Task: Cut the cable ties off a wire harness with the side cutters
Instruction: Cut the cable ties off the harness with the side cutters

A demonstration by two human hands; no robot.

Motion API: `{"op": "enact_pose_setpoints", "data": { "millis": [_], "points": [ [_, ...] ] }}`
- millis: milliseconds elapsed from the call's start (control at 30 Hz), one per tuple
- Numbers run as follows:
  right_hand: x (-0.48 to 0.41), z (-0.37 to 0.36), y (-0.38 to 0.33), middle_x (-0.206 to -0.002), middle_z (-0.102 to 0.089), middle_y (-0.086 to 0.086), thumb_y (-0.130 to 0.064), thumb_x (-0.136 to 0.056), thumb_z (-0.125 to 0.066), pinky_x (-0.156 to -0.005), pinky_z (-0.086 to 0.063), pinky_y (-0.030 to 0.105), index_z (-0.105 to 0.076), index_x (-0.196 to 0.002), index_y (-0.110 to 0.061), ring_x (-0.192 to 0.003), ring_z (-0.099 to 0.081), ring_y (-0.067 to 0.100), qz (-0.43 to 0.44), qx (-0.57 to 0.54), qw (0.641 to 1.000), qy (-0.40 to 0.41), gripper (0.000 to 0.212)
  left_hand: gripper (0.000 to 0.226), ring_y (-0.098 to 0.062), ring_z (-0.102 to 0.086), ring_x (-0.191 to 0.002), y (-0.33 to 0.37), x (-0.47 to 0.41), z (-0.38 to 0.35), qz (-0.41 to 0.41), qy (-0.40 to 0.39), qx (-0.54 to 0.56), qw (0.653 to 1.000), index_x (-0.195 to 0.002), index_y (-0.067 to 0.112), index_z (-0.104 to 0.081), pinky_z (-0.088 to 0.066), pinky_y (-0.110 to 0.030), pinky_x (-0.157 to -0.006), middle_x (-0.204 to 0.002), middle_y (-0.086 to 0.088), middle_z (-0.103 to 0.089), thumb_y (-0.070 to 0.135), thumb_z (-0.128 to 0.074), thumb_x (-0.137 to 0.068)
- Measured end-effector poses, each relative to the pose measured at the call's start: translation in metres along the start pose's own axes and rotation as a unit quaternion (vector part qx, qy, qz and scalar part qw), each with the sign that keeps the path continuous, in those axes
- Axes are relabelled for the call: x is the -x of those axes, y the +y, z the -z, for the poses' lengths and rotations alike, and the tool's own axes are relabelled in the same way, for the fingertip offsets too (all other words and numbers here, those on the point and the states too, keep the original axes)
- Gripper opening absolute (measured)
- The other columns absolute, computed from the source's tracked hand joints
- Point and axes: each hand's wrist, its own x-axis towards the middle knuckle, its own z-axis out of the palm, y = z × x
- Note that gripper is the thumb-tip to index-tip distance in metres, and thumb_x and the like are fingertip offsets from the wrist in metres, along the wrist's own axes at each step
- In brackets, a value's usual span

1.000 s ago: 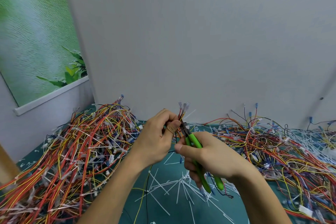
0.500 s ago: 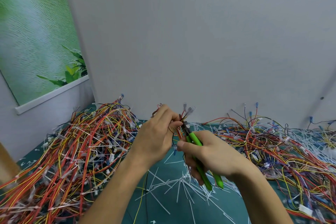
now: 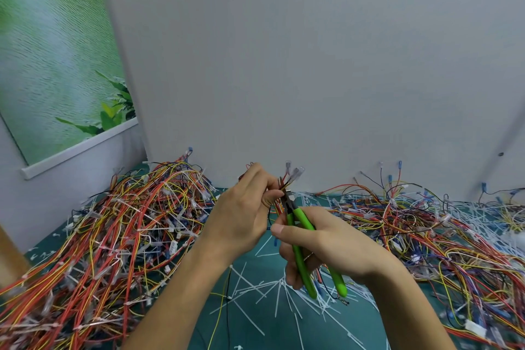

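Note:
My left hand (image 3: 244,213) grips a small wire harness (image 3: 285,183) of red, yellow and black wires, whose clear terminal ends stick up above my fingers. In my right hand (image 3: 326,244) are the side cutters (image 3: 301,239) with green handles; my fingers curl round both handles. The dark jaws point up and sit against the harness just right of my left thumb. I cannot see a cable tie at the jaws. Both hands hover above the green mat (image 3: 255,321).
A big heap of red, yellow and orange harnesses (image 3: 113,236) covers the left of the mat. Another tangled heap (image 3: 426,230) spreads over the right. Several cut white cable ties (image 3: 272,290) lie scattered under my hands. A grey wall stands right behind.
Both hands have risen slightly, and my left hand has turned the harness, so its terminal ends now lean right. The cutter jaws stay at the harness.

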Motion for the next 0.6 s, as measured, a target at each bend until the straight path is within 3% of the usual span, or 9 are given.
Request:
{"op": "enact_pose_setpoints", "data": {
  "millis": [100,200,300,433,600],
  "points": [
    [-0.0015,0.0009,0.0018,-0.073,-0.058,0.010,-0.024,-0.105,-0.060,-0.063,-0.059,0.042,-0.054,-0.095,-0.006,-0.064,-0.067,0.033,0.005,0.016,1.000,0.001,0.022,0.019,-0.008,-0.043,-0.070,-0.0003,-0.0006,0.0012,0.002,-0.005,0.006,1.000,-0.096,0.009,-0.054,-0.045,-0.035,-0.056,-0.093,0.006,-0.045,0.024,-0.047,-0.104],
    [-0.0035,0.0007,0.0054,-0.062,-0.053,0.006,-0.023,-0.106,-0.057,-0.055,-0.052,0.041,-0.053,-0.094,-0.005,-0.051,-0.059,0.029,0.021,0.053,0.998,0.022,0.022,0.010,0.000,-0.048,-0.075,-0.0008,-0.0012,0.0025,0.009,0.000,0.041,0.999,-0.094,0.010,-0.054,-0.043,-0.032,-0.061,-0.092,0.006,-0.045,0.012,-0.051,-0.103],
    [-0.0034,0.0032,0.0074,-0.058,-0.049,0.005,-0.023,-0.106,-0.058,-0.057,-0.050,0.047,-0.054,-0.096,-0.004,-0.048,-0.056,0.027,0.029,0.059,0.998,0.023,0.021,0.012,-0.006,-0.046,-0.074,0.0028,-0.0024,0.0030,0.014,0.009,0.065,0.998,-0.092,0.014,-0.053,-0.041,-0.026,-0.064,-0.089,0.008,-0.045,0.016,-0.050,-0.103],
    [-0.0042,0.0021,0.0075,-0.058,-0.049,0.005,-0.023,-0.106,-0.058,-0.056,-0.050,0.045,-0.055,-0.095,-0.005,-0.048,-0.057,0.027,0.034,0.048,0.998,0.032,0.021,0.014,-0.007,-0.048,-0.073,0.0074,-0.0039,0.0034,0.037,0.012,0.089,0.995,-0.091,0.024,-0.050,-0.038,-0.019,-0.065,-0.086,0.011,-0.047,0.020,-0.052,-0.104],
    [-0.0095,-0.0055,0.0078,-0.064,-0.056,0.011,-0.025,-0.105,-0.060,-0.058,-0.053,0.047,-0.052,-0.092,-0.003,-0.054,-0.063,0.032,0.034,0.042,0.997,0.059,0.026,0.025,-0.010,-0.051,-0.073,0.0048,-0.0024,0.0006,0.127,-0.004,0.103,0.986,-0.085,0.017,-0.059,-0.037,-0.016,-0.064,-0.078,0.010,-0.052,0.035,-0.052,-0.101]
  ]
}}
